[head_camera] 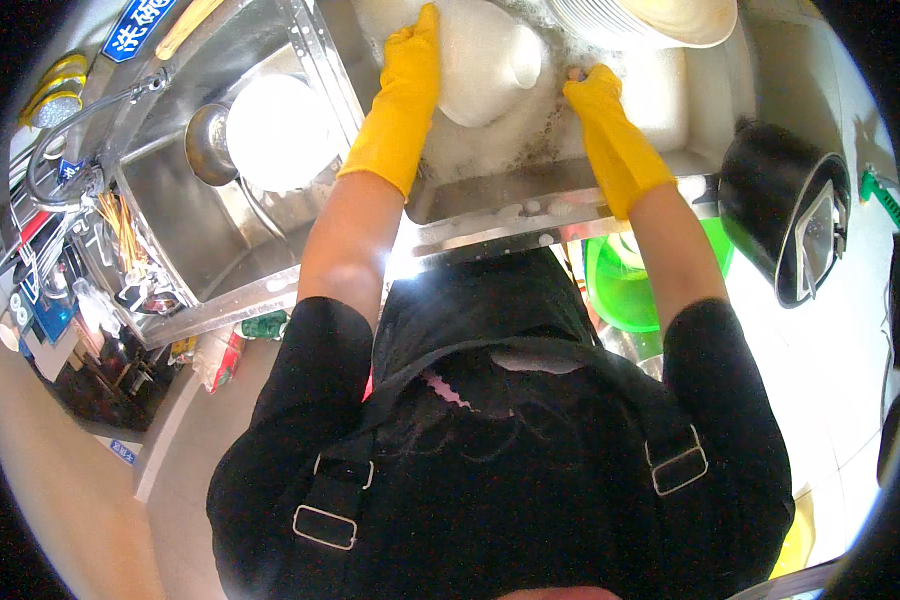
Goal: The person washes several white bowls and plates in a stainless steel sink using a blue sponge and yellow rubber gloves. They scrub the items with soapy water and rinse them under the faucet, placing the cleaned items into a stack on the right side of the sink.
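Note:
Both hands wear long yellow rubber gloves and are over a stainless steel sink basin point(480, 187) with cloudy, foamy water. My left hand point(414, 49) lies on the left edge of a large white bowl or dish point(472, 67), its fingers at the rim; how firmly it grips I cannot make out. To the right of that dish, my right hand point(596, 86) is curled around a small object, of which only a bit shows at the fingertips. A stack of white plates and bowls point(645, 22) stands beyond my right hand.
In the left basin point(187, 232) are a white round dish point(279, 133) and a metal ladle point(210, 146). Skewers and utensils point(120, 225) crowd the far left. A black bucket point(757, 195) stands at the right, and a green basin point(615, 292) is below the sink edge.

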{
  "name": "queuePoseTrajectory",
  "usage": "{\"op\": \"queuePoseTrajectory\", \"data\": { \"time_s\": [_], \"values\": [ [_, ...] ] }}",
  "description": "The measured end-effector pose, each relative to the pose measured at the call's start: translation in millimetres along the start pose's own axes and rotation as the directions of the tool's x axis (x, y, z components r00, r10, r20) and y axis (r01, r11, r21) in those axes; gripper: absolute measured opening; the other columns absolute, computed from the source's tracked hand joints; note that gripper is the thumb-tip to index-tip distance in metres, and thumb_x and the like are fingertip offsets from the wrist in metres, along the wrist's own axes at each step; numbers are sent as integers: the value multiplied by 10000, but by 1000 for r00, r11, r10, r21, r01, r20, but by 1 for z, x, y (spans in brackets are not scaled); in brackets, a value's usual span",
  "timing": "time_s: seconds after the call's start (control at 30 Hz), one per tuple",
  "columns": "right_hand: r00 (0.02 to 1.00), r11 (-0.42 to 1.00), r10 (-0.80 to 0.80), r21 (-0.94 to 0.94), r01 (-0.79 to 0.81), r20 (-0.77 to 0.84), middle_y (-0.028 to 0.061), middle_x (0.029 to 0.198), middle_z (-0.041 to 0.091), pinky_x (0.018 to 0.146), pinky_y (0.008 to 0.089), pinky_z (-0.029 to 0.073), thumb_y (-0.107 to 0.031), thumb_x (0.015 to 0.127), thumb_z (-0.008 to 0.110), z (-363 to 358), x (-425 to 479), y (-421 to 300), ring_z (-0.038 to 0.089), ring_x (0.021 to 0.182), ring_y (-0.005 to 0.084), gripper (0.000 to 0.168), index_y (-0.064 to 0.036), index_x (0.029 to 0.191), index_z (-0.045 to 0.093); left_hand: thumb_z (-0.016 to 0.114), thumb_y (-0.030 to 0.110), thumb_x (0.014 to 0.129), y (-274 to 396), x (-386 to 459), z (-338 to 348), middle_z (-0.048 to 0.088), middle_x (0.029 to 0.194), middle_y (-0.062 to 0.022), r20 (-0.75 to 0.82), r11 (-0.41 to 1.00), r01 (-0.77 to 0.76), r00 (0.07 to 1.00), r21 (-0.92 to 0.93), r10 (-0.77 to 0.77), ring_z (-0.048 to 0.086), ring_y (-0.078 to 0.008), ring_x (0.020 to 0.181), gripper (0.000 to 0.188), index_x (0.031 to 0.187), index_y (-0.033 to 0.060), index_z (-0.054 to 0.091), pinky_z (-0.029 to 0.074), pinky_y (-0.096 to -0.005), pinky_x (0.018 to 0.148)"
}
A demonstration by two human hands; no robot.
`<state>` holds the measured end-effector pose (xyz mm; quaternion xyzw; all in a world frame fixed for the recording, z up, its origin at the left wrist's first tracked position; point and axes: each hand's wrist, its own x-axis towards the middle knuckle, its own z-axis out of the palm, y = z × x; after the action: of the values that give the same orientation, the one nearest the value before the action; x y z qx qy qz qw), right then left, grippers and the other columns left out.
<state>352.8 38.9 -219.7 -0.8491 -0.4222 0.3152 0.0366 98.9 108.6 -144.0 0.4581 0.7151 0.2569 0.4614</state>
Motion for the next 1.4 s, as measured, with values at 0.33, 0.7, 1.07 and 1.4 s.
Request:
{"op": "queuePoseTrajectory", "data": {
  "time_s": [0.33,0.7,1.07,1.4],
  "values": [
    [966,713,-5,678,-178,260,100,915,689,688,350,525,-283,826,703,36,-9,-30,640,807,194,250,-115,1011,715,609,343,829,-56,28,25,619,1151,-224,55,958,64,995,280,-82,608,-375,1054,542,1274,63,478,478,-438,908],
    [840,808,-387,-298,507,380,166,772,685,669,369,525,-309,796,709,-38,-52,-13,651,673,273,317,-45,970,707,701,97,783,7,20,-21,598,1207,-214,419,568,-467,880,678,223,602,-351,1104,661,1380,72,418,493,-383,936],
    [839,839,-544,0,544,20,163,977,682,870,412,472,-359,860,687,-102,-118,41,610,982,338,311,-55,917,712,698,120,843,84,-122,-221,662,1091,-159,-137,913,-408,906,-22,401,659,-250,905,297,1112,24,618,539,-338,787],
    [870,870,-493,32,493,-6,137,1022,675,876,424,476,-286,885,633,-96,-128,53,609,1008,338,219,-95,976,689,656,325,890,-81,-72,-218,679,901,-124,-109,783,-241,925,574,365,645,-265,838,318,1004,29,659,491,-366,774]
  ]
}}
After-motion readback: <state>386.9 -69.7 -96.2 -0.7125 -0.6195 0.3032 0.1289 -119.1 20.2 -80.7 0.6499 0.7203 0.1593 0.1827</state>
